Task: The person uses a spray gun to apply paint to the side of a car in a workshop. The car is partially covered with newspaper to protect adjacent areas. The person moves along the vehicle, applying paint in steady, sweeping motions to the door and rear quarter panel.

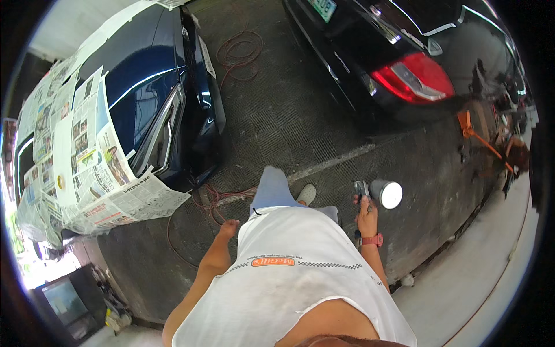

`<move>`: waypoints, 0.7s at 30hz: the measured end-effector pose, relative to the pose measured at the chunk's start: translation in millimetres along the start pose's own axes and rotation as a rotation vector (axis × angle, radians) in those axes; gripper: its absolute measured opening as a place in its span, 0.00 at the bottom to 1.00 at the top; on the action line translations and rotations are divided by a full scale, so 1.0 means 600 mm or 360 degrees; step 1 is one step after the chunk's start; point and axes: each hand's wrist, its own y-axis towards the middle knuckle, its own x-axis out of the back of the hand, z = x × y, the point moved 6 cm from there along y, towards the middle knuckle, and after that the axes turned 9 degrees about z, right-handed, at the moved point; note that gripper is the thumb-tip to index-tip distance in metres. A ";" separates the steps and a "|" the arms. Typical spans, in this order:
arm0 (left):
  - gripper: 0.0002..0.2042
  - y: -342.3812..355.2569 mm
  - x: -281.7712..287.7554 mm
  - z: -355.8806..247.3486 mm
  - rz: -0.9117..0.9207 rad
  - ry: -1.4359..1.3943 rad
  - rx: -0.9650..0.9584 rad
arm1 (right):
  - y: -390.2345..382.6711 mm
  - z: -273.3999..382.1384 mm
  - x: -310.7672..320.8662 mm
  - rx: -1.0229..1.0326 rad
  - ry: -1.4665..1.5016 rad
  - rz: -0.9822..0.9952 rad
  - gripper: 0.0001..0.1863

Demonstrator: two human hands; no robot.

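My right hand (366, 218) is closed around what looks like a paint spray gun (361, 189), held out to my right. A grey cup (386, 193) with a round white top sits at the gun, just beyond my fingers. Low at my left side hangs my left hand (229, 228), beside my hip. Its fingers are foreshortened, so their pose is unclear, and I see no object in it. To the left stands a dark blue car (141, 55), partly covered with newspaper sheets (95, 150) that reach down near its headlight (162, 136).
A black car (341, 63) with a red tail light (413, 78) stands ahead on the right. Reddish hose lies coiled (240, 55) between the cars and looped (211, 199) near my left hand. An orange stand-like object (483, 139) is at far right, a framed panel (66, 303) at lower left.
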 end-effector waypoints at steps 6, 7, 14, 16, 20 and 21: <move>0.18 0.079 -0.070 -0.152 0.0218 -0.0788 -0.0268 | 0.277 0.184 -0.019 0.0244 -0.0260 0.0407 0.22; 0.18 0.094 -0.062 -0.164 0.0183 -0.0881 -0.0204 | 0.314 0.216 -0.035 0.0225 -0.0284 0.0474 0.23; 0.25 0.274 0.154 -0.398 -0.0200 -0.0205 -0.0420 | 0.582 0.425 -0.201 0.0506 -0.0369 0.0747 0.26; 0.26 0.293 0.216 -0.462 -0.0181 -0.0344 -0.0412 | 0.667 0.509 -0.260 0.0447 -0.0387 0.0841 0.27; 0.25 0.332 0.473 -0.719 -0.0331 -0.0678 -0.0230 | 0.786 0.686 -0.349 0.0369 -0.0325 0.0979 0.26; 0.25 0.332 0.536 -0.776 -0.0356 -0.0636 -0.0281 | 0.818 0.728 -0.372 0.0466 -0.0295 0.0973 0.26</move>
